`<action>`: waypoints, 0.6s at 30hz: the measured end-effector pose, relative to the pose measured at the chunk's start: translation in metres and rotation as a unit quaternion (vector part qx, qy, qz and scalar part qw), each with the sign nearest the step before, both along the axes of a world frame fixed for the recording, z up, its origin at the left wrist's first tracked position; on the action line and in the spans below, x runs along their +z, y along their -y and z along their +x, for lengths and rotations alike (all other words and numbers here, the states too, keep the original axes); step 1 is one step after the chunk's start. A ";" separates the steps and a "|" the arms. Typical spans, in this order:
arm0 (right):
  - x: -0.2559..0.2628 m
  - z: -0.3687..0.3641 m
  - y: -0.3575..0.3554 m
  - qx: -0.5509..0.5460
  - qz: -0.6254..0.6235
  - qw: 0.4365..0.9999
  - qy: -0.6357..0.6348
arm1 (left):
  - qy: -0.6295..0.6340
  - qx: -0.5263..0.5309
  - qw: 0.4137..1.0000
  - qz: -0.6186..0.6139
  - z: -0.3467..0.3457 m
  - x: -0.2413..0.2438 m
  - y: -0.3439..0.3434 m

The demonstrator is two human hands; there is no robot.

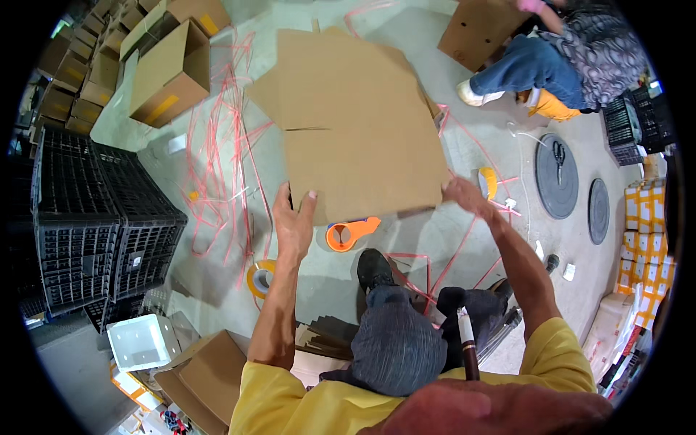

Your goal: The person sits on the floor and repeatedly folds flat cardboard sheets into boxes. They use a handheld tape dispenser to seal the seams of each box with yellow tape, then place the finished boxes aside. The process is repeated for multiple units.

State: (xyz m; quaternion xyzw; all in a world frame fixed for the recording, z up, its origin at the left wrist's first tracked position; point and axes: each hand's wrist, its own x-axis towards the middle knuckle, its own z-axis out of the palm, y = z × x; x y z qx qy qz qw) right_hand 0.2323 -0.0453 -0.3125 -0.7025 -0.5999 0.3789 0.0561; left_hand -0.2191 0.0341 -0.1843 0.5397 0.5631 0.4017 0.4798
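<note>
Between my two hands is a brown cardboard box point(359, 125), its broad face toward me and a slit near its left side. My left hand point(293, 217) grips the near left corner, thumb on top of the board. At the near right edge, my right hand point(466, 194) has its fingers against the cardboard, partly hidden behind it. An orange tape dispenser point(342, 235) lies on the floor just below the near edge. Beside my left forearm rests a roll of yellow tape point(261, 278). Another yellow tape roll point(488, 182) stands near my right hand.
Tangled pink strapping point(228, 141) covers floor at left. Black plastic crates point(109, 217) and an open carton point(171, 76) stand beyond it. At upper right a person point(560, 70) sits handling another cardboard box point(478, 30). Scissors point(559, 160) lie on a round grey lid point(549, 196).
</note>
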 end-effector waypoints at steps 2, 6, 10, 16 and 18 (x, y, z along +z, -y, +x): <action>0.021 -0.014 0.041 -0.040 -0.001 0.998 -0.056 | -0.035 -0.045 0.998 0.028 -0.007 0.038 0.013; 0.055 -0.005 0.124 -0.256 0.074 0.950 -0.162 | -0.046 -0.153 0.985 0.069 -0.009 0.102 0.050; 0.118 0.025 0.192 -0.355 0.335 0.865 0.116 | -0.024 -0.259 0.949 0.177 0.008 0.139 0.073; 0.303 0.044 0.263 -0.415 0.589 0.637 0.273 | -0.048 -0.426 0.847 0.314 0.058 0.175 0.080; 0.345 0.042 0.299 -0.397 0.610 0.603 0.326 | -0.054 -0.472 0.811 0.342 0.087 0.182 0.081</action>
